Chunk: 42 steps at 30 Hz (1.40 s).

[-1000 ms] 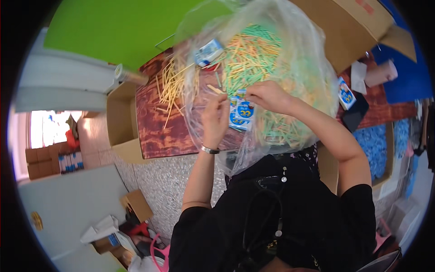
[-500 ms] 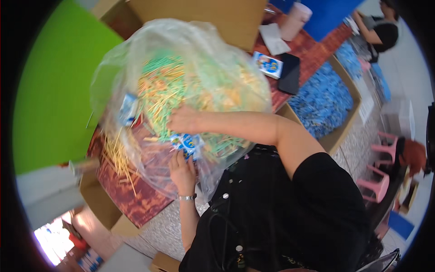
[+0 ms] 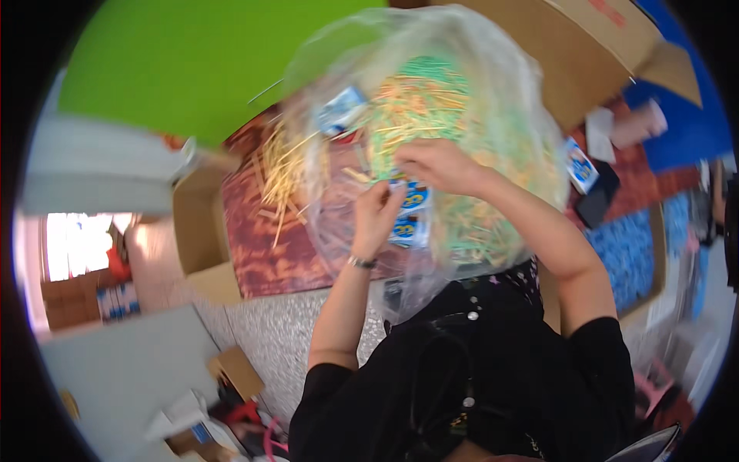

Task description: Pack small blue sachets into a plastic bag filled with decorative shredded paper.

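A large clear plastic bag [image 3: 508,69] lies spread over the table, full of thin green, yellow and orange sticks [image 3: 423,100]. My left hand [image 3: 375,219] is closed at the upper edge of a small blue and white packet [image 3: 416,197], its fingertips pinching there. Just above and to the right, my right hand [image 3: 443,165] has its fingers curled together over the sticks; what they hold is hidden and blurred. Below the first packet lies a second blue and white packet [image 3: 406,229]. Another blue and white pack [image 3: 341,110] lies by the bag's left side.
Loose yellow sticks [image 3: 281,169] lie on the red patterned table [image 3: 269,266]. To the right are a blue and white packet [image 3: 581,167], a dark phone [image 3: 599,199] and a carton of blue packets [image 3: 627,262]. An open cardboard box [image 3: 585,38] stands behind the bag.
The view has turned, shifting the scene rightward. My left hand has come up from lying spread below the packets to close at a packet's edge, beside my right hand.
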Tool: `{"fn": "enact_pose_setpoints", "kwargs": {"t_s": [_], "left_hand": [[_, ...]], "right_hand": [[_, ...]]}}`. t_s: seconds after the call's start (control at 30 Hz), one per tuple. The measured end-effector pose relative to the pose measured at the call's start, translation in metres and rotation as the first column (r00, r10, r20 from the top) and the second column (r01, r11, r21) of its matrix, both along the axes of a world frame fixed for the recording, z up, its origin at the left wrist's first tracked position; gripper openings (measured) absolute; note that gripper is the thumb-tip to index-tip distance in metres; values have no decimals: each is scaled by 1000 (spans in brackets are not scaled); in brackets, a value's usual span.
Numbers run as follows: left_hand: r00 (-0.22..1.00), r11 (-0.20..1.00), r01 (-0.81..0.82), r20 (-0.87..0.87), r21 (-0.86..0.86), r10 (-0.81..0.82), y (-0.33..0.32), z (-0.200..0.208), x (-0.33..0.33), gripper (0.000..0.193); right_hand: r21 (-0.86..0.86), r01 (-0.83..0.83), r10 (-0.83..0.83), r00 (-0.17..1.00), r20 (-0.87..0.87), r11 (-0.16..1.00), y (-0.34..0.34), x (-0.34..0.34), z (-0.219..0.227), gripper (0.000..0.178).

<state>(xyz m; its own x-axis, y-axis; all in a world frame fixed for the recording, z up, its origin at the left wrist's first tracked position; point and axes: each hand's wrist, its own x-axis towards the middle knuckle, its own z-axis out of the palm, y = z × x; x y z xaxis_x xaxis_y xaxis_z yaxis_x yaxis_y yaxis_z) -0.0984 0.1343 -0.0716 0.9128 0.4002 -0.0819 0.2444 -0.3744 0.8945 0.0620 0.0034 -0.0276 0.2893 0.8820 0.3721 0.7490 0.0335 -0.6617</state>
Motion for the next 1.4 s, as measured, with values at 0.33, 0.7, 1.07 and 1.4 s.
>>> {"fn": "enact_pose_setpoints", "kwargs": {"t_s": [0.33,0.7,1.07,1.4], "left_hand": [[993,886,-55,66,-461,96,-7,16,-5,13],[957,916,-139,186,-377,222,4,-9,8,24],[983,960,-143,81,-242,166,13,-24,-1,18],[971,842,-180,46,-509,235,13,-5,3,20]], "right_hand": [[-104,-107,84,975,-205,989,7,-5,20,16],[-210,-32,-34,951,-306,977,27,94,4,22],[-458,395,-204,888,411,797,104,224,-42,33],[-525,398,-239,908,345,752,132,196,-34,46]]}}
